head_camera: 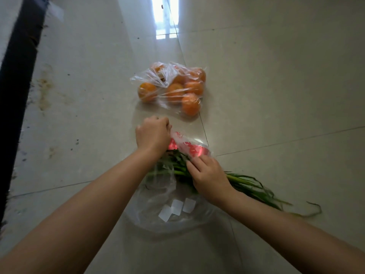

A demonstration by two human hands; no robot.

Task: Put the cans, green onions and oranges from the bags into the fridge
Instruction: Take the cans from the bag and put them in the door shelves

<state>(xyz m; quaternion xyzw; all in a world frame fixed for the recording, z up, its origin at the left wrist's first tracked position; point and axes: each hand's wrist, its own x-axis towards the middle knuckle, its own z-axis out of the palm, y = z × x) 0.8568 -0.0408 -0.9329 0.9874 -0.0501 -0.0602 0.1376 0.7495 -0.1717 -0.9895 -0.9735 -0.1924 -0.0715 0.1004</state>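
Green onions (pixel 250 183) lie on the tiled floor (pixel 276 95), their stalk ends tucked inside a thin plastic bag with red print (pixel 189 148) and their long leaves trailing out to the right, past the right forearm. The right hand (pixel 209 177) rests on top of the bunch where it leaves the bag; its fingers (pixel 194 167) are curled down over the stalks and the bag's edge, though how firmly they close on the stalks cannot be told. The left hand (pixel 153 134) is balled into a fist at the bag's upper left edge, its fingers pinching the plastic and pulling it up away from the onions.

Beyond the hands, well apart from the onions, a clear plastic bag (pixel 156 76) holds the oranges (pixel 173 92), several of them heaped together, with the bag's mouth crumpled loosely on top. That bag sits across a grout line in the floor.

Nearer the person, between the two forearms, a second clear bag (pixel 158 198) lies flat and rumpled on the tiles, with a few small white squares (pixel 176 207) inside or on it; what they are cannot be told. The left part of the onion bunch overlaps this bag.

A dark band (pixel 17 80) runs along the left edge of the floor, with brownish stains (pixel 44 89) on the tiles beside it. A bright window reflection (pixel 166 16) shines on the floor at the top.
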